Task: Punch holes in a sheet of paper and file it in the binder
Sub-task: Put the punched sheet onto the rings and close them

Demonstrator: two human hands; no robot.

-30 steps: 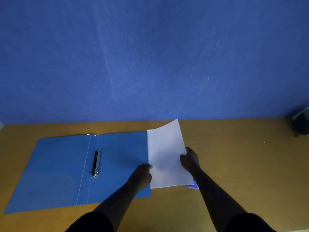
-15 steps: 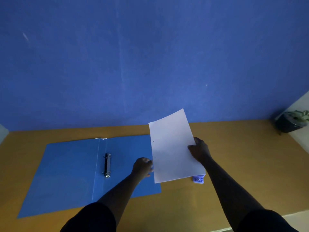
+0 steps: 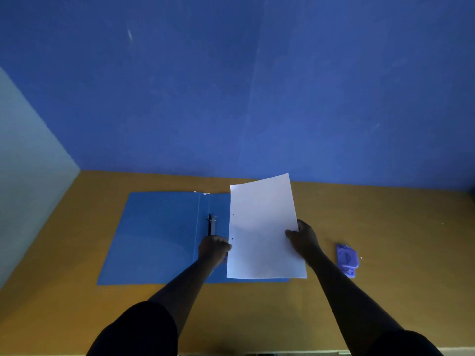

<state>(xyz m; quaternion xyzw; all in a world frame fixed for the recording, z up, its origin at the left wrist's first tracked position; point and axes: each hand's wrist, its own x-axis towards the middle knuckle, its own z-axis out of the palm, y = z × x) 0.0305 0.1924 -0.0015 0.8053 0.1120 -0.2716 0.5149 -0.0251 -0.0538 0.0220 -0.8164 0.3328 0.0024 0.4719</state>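
Note:
A white sheet of paper [image 3: 262,227] with two punched holes near its left edge is held over the right half of an open blue binder [image 3: 159,237]. My left hand [image 3: 213,249] grips the sheet's left edge, just below the lower hole. My right hand [image 3: 303,236] grips its right edge. The binder's metal ring mechanism [image 3: 212,223] lies by the spine, just left of the sheet and above my left hand. A purple hole punch [image 3: 347,259] lies on the table to the right of my right hand.
The yellow-brown table [image 3: 385,227] meets a blue wall at the back and a pale wall at the left. Bare tabletop lies to the right of the hole punch and in front of the binder.
Both hands have carried the sheet leftwards over the binder, closer to the rings. The hole punch, partly hidden under the sheet before, now lies in full view.

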